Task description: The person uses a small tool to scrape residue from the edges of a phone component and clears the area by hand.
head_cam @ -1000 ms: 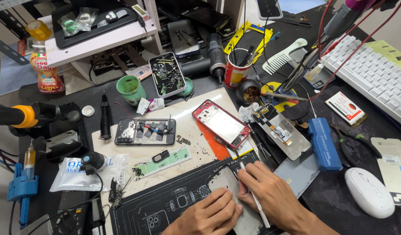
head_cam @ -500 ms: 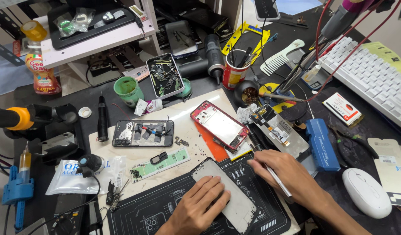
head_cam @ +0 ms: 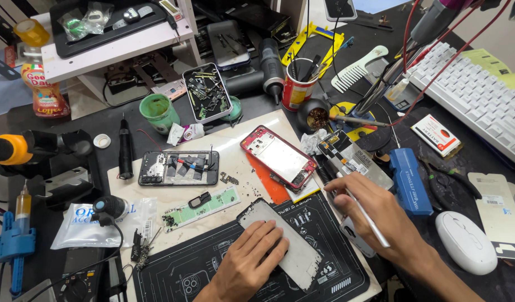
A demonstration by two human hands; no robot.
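Head cam, looking down on cluttered repair worktop (head_cam: 128, 120). Left hand (head_cam: 252, 260) lies palm-down on flat grey rectangular phone panel (head_cam: 285, 246), fingers (head_cam: 271, 235) spread and pressing it flat, not curled round it. Panel sits tilted on black printed repair mat (head_cam: 212, 268), near front edge of worktop, its upper-left corner showing past the fingertips.

Right hand (head_cam: 375, 215) just right of panel, at mat's right edge. Fingers closed in a pinch on thin white pen-like tool (head_cam: 369, 221); tool runs diagonally across the hand, tip end up-left by the fingertips, tail end down-right over the wrist. Tip not touching grey panel; exactly what it touches, can't tell.

Nearby: red-framed phone body (head_cam: 278, 157), open, face up, on orange pad (head_cam: 268, 187), above the panel. Black phone chassis w/ exposed boards (head_cam: 179, 168) to the left on pale board. Long green circuit strip (head_cam: 204, 206) between chassis and mat. Blue rectangular box (head_cam: 407, 180) right of right hand; white computer mouse (head_cam: 465, 241) further right, well apart. White keyboard (head_cam: 481, 98) top right. Green cup (head_cam: 158, 112) and red tin of tools (head_cam: 297, 86) at back of worktop.
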